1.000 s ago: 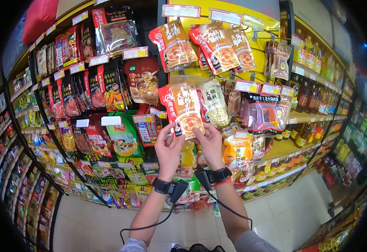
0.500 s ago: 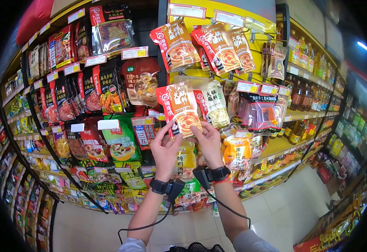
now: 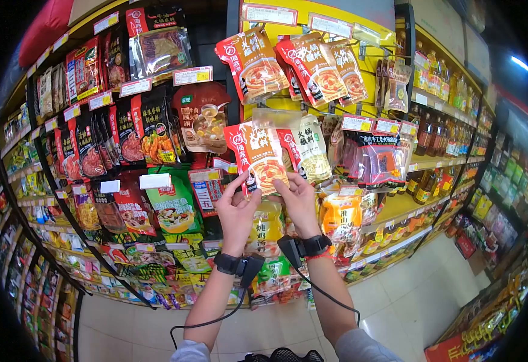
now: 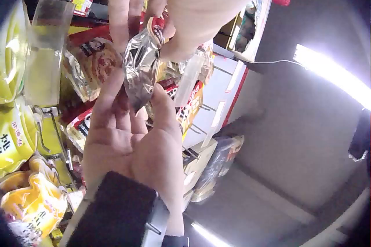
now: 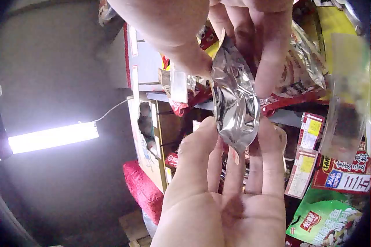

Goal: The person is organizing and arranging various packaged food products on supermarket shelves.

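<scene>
Red-and-orange foil pouch (image 3: 259, 158) is being held up in front of the display, just below the top row of matching pouches (image 3: 253, 60). Left hand (image 3: 236, 214) is pinching its lower left corner, thumb and forefinger curled on; right hand (image 3: 300, 202) is pinching the lower right. Whether its top is hung on anything, I cannot tell. Best handling, I'd judge: both pinches light and level, so the crinkly bottom seam isn't twisting.

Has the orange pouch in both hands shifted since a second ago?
No: the orange pouch still overlaps the left edge of the pale hanging pouch behind it.
</scene>
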Motion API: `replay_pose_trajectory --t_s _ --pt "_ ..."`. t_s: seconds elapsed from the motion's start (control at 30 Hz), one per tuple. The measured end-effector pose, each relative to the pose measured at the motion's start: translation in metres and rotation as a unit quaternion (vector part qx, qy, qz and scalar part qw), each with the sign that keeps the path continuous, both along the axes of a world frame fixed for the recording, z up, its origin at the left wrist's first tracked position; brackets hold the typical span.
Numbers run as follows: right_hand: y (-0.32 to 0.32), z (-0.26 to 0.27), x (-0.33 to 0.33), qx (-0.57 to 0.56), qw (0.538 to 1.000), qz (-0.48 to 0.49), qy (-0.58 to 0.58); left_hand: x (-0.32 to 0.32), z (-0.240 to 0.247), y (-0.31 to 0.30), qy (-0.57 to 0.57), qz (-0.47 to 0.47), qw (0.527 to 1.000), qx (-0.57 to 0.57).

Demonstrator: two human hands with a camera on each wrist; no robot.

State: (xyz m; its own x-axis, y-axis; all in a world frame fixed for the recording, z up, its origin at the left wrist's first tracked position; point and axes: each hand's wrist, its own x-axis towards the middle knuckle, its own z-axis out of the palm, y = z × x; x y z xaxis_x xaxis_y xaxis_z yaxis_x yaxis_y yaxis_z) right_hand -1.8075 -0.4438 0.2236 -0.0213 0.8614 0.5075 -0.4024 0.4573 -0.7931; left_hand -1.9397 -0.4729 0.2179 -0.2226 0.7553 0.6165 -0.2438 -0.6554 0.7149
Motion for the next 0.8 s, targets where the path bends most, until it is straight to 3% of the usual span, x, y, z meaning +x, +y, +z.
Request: replay_pose_trajectory --t_s 0.2,0.33,0.43,0.53,0.63,0.7,0.77,0.8 --pt "0.042 -0.028 -0.001 0.027 0.999 -0.027 -0.022 0.000 -0.011 0.026 0.055 0.014 0.998 -0.015" --pt "0.036 -0.044 0.004 0.017 0.998 -0.044 -0.052 -0.001 -0.026 0.036 0.054 0.017 0.998 -0.015" --pt "0.027 -0.050 0.012 0.001 0.997 -0.072 -0.018 -0.008 -0.033 0.036 0.090 0.054 0.994 0.004" --pt "0.027 -0.056 0.032 0.017 0.993 -0.116 -0.024 -0.007 -0.031 0.019 0.103 0.171 0.979 0.032" --pt "0.032 -0.053 0.052 0.016 0.990 -0.140 0.000 -0.007 -0.034 0.012 0.101 0.189 0.977 0.008" --pt "0.038 -0.051 0.075 0.023 0.981 -0.190 -0.031 0.004 -0.034 0.007 0.096 0.156 0.983 0.028" --pt "0.044 -0.049 0.099 0.070 0.967 -0.245 -0.021 0.015 -0.026 0.000 0.249 0.010 0.968 -0.008" --pt "0.045 -0.042 0.109 0.076 0.958 -0.274 -0.029 0.023 -0.021 -0.001 0.264 -0.072 0.960 -0.053"
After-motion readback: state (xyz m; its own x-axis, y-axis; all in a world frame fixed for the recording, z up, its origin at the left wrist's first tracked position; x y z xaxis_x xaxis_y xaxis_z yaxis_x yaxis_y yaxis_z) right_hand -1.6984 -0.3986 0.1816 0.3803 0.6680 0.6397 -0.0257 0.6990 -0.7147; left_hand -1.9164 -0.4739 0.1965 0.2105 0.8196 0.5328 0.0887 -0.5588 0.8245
